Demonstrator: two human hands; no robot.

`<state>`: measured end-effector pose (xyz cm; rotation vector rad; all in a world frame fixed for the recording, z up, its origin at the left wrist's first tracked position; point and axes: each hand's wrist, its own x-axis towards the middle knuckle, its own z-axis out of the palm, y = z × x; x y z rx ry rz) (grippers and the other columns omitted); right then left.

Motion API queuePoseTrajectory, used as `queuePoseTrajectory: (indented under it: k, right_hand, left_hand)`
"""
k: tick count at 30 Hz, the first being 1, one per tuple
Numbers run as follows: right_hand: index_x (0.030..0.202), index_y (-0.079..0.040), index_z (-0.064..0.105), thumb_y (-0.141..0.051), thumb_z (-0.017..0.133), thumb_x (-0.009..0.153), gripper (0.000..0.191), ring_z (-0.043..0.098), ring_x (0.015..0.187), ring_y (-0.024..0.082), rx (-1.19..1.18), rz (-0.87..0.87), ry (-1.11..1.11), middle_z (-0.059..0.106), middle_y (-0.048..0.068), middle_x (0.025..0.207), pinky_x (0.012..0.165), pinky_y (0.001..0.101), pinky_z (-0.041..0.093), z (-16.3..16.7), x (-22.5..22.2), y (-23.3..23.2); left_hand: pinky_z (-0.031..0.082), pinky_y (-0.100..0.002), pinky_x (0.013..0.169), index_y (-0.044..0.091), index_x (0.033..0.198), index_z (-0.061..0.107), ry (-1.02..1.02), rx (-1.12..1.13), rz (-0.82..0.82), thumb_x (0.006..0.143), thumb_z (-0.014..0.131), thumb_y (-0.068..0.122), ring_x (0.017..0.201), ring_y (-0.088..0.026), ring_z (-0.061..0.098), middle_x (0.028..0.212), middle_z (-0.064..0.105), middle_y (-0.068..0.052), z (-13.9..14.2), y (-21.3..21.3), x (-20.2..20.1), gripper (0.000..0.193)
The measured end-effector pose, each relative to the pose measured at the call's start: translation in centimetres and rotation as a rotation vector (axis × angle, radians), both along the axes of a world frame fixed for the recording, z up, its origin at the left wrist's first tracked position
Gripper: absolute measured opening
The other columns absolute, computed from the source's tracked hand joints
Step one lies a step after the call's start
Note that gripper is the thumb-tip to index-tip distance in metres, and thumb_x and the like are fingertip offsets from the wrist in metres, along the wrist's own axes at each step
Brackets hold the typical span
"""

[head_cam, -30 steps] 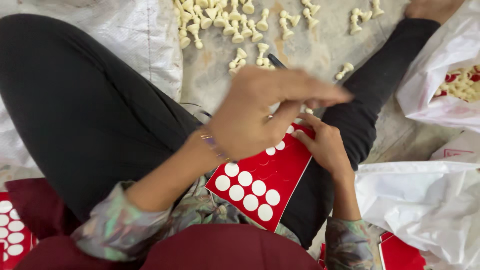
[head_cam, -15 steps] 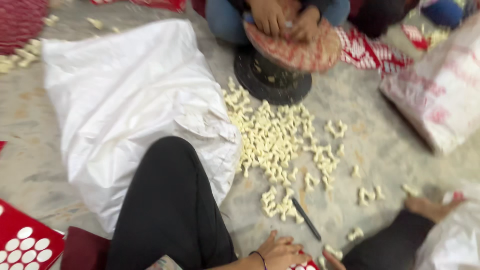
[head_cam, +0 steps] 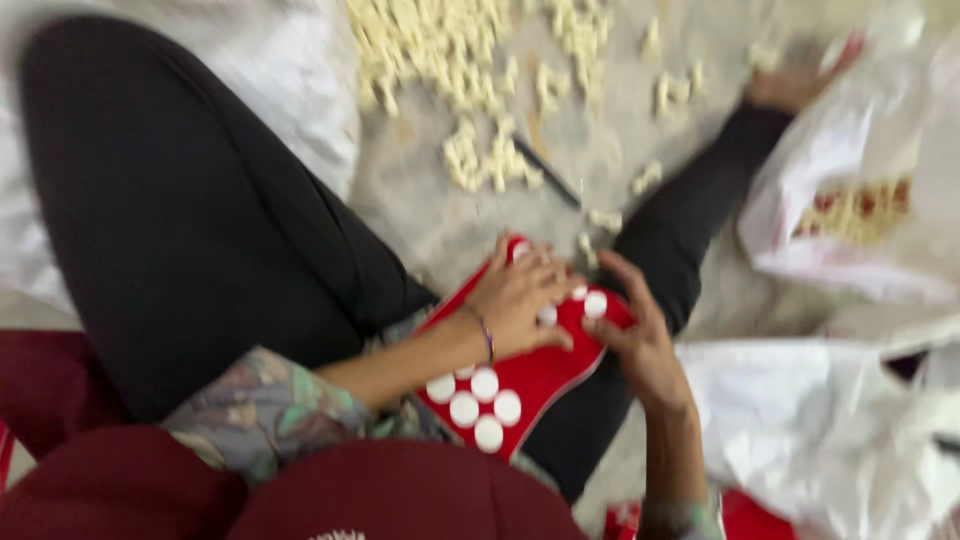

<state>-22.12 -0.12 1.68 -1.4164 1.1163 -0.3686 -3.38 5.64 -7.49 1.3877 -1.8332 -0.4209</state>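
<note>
Head view: red card (head_cam: pixel 540 375) lies under spread left hand (head_cam: pixel 520 300); right hand (head_cam: pixel 640 345) pinches its edge.

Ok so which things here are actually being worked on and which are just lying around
In use:
left hand and right hand
red card
white discs on the card

Lying about:
pile of pale small pieces on the floor
dark stick
white bags
</note>
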Motion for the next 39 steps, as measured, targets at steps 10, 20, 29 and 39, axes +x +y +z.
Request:
queuePoseTrajectory:
  k: [10,20,29,39]
  right_hand:
    - [0.149,-0.008,0.042,0.014,0.066,0.088,0.069,0.071,0.096,0.014,0.124,-0.177,-0.326,0.071,0.010,0.109,0.086,0.0301,0.060,-1.1,0.2,2.4]
    - [0.151,-0.009,0.043,0.008,0.061,0.099,0.057,0.072,0.094,0.017,0.281,-0.233,-0.415,0.072,0.013,0.108,0.084,0.0309,0.059,-1.4,-1.4,2.8]
    - [0.139,-0.005,0.061,0.000,0.072,0.095,0.045,0.048,0.148,0.027,-0.675,0.084,0.263,0.061,0.016,0.148,0.123,0.0418,0.037,5.9,0.6,3.2]
    - [0.107,-0.006,0.078,-0.004,0.083,0.084,0.024,0.067,0.102,0.021,-0.714,0.044,0.363,0.075,0.009,0.106,0.087,0.0312,0.056,3.3,3.1,4.7]
  left_hand:
    - [0.022,-0.062,0.116,0.015,0.122,0.074,-0.046,0.117,-0.114,0.069,0.080,0.058,0.104,-0.022,0.061,0.091,0.071,-0.001,-0.9,-0.1,0.2,0.069]
    - [0.033,-0.056,0.095,0.000,0.135,0.067,0.073,0.107,-0.232,0.081,0.076,0.047,0.081,-0.025,0.068,0.085,0.072,-0.008,-1.0,0.6,0.0,0.072]
    - [0.052,-0.048,0.064,0.009,0.083,0.078,0.288,0.278,-0.123,0.074,0.086,0.037,0.066,-0.040,0.067,0.069,0.069,-0.018,2.6,-0.2,2.7,0.030]
    - [0.054,-0.045,0.066,0.014,0.085,0.081,0.283,0.298,-0.240,0.075,0.085,0.030,0.068,-0.037,0.069,0.069,0.071,-0.016,3.5,0.1,3.0,0.020]
